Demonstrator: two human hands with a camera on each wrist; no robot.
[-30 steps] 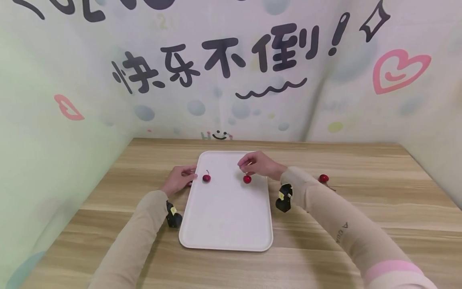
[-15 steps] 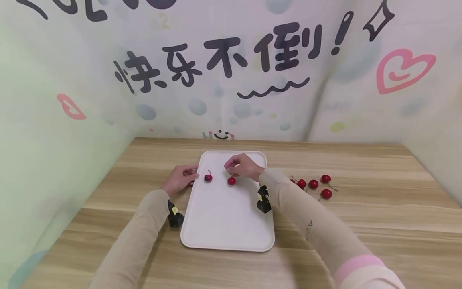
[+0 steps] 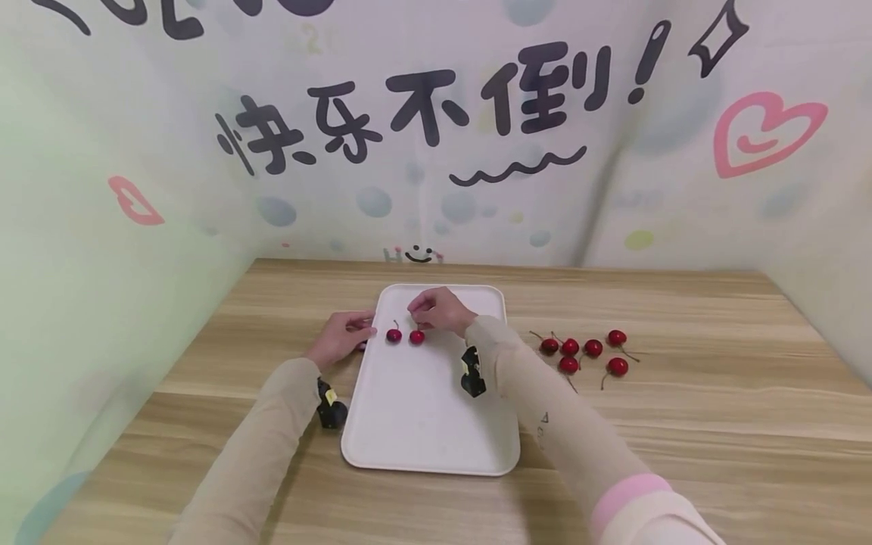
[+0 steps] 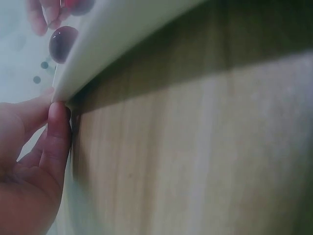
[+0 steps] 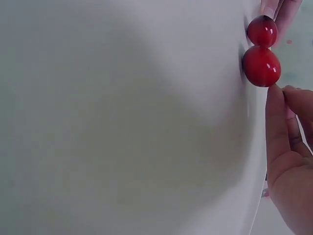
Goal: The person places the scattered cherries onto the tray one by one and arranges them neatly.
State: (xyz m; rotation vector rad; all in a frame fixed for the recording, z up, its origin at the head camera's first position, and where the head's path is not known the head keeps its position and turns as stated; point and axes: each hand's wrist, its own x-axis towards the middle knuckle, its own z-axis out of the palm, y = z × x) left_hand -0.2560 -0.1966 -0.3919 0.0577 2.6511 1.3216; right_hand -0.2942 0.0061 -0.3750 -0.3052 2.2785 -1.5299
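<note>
A white rectangular tray (image 3: 429,424) lies on the wooden table. My left hand (image 3: 338,338) pinches its left rim between thumb and fingers, as the left wrist view also shows. One dark red cherry (image 3: 393,335) with its stem up sits on the tray near that rim. Just to its right is a second cherry (image 3: 417,337), whose stem my right hand (image 3: 439,310) pinches. In the right wrist view this held cherry (image 5: 262,66) appears right beside the other; whether they touch I cannot tell.
Several more cherries (image 3: 568,347) with stems lie loosely grouped on the table (image 3: 681,424), right of the tray and beyond my right forearm. A printed cloth wall (image 3: 436,212) rises behind the table's far edge.
My right hand has moved left over the tray with its cherry, bringing it close to the first one. The cherries on the right have come into sight from behind the sleeve. My left hand stays put.
</note>
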